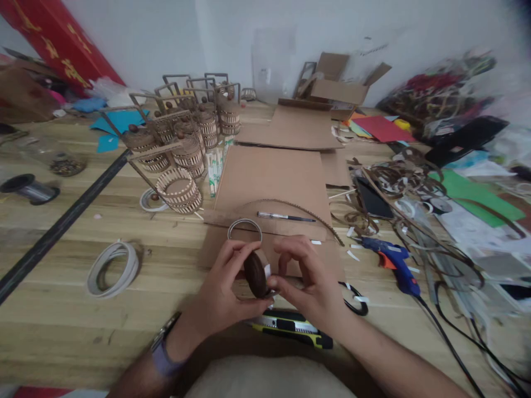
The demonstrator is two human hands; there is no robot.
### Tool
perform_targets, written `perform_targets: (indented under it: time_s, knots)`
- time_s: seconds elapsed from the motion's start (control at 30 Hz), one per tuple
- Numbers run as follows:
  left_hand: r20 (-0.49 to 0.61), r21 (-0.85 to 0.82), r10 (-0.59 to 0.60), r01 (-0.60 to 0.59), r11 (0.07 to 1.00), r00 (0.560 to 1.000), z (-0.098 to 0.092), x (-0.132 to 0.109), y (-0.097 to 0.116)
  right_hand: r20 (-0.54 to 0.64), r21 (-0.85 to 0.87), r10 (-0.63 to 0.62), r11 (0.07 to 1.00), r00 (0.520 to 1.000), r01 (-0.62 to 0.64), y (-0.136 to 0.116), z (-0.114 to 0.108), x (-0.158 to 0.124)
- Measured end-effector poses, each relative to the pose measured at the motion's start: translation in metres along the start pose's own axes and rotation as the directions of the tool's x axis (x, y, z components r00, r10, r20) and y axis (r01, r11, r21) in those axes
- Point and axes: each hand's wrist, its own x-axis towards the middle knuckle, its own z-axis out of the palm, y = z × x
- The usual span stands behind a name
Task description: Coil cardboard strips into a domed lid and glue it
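My left hand point(222, 287) and my right hand point(305, 279) are both closed round a small brown cardboard disc point(256, 273), held on edge just above the table. A strip of white tape shows on the disc's right rim under my right thumb. A yellow and black utility knife point(290, 327) lies on the table right below my hands. Just beyond them a thin ring point(244, 228) and a black pen point(286, 217) rest on a flat cardboard sheet point(274, 177).
Several wooden lantern-like models point(182, 143) stand at the back left. A white coil point(113, 268) lies left, a wire spool point(29, 189) far left. A blue glue gun point(394, 264) with black cable lies right, among cardboard scraps point(398, 182). An open carton point(336, 85) stands behind.
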Motion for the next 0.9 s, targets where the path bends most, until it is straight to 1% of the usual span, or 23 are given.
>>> perform_targets:
  time_s: [0.07, 0.13, 0.3, 0.4, 0.53, 0.63, 0.73, 0.8, 0.9]
  knots:
    - [0.009, 0.004, -0.001, 0.001, 1.000, 1.000, 0.000, -0.001, 0.000, 0.001, -0.087, -0.125, 0.988, 0.992, 0.125, -0.003, -0.002, 0.001]
    - [0.015, 0.006, 0.004, -0.004, 1.000, 1.000, 0.000, -0.001, 0.001, 0.051, -0.164, -0.201, 0.964, 0.978, 0.207, -0.007, -0.005, 0.003]
    - [0.025, -0.016, 0.009, -0.009, 1.000, 1.000, -0.003, 0.001, 0.003, 0.131, -0.302, -0.315, 0.890, 0.940, 0.341, -0.009, -0.011, 0.010]
    - [0.038, -0.042, 0.003, -0.001, 0.999, 0.999, -0.004, 0.001, 0.003, 0.169, -0.330, -0.354, 0.859, 0.920, 0.391, -0.008, -0.012, 0.012]
    - [0.034, -0.052, -0.016, 0.017, 0.999, 0.999, -0.005, 0.000, 0.002, 0.193, -0.323, -0.327, 0.869, 0.925, 0.375, -0.009, -0.012, 0.013]
    - [0.043, -0.052, 0.003, -0.001, 0.999, 0.999, -0.005, -0.001, 0.002, 0.209, -0.305, -0.263, 0.897, 0.942, 0.318, -0.009, -0.014, 0.014]
    - [0.046, -0.009, 0.018, -0.018, 1.000, 0.999, -0.003, -0.001, 0.002, 0.224, -0.256, -0.188, 0.935, 0.956, 0.244, -0.008, -0.018, 0.015]
    - [0.030, 0.039, 0.021, -0.022, 0.999, 0.999, -0.002, 0.000, 0.002, 0.183, -0.192, -0.153, 0.963, 0.971, 0.188, -0.008, -0.022, 0.015]
    - [-0.016, 0.119, 0.024, -0.021, 0.993, 1.000, 0.001, 0.003, 0.003, 0.125, -0.128, -0.139, 0.980, 0.982, 0.155, -0.013, -0.024, 0.014]
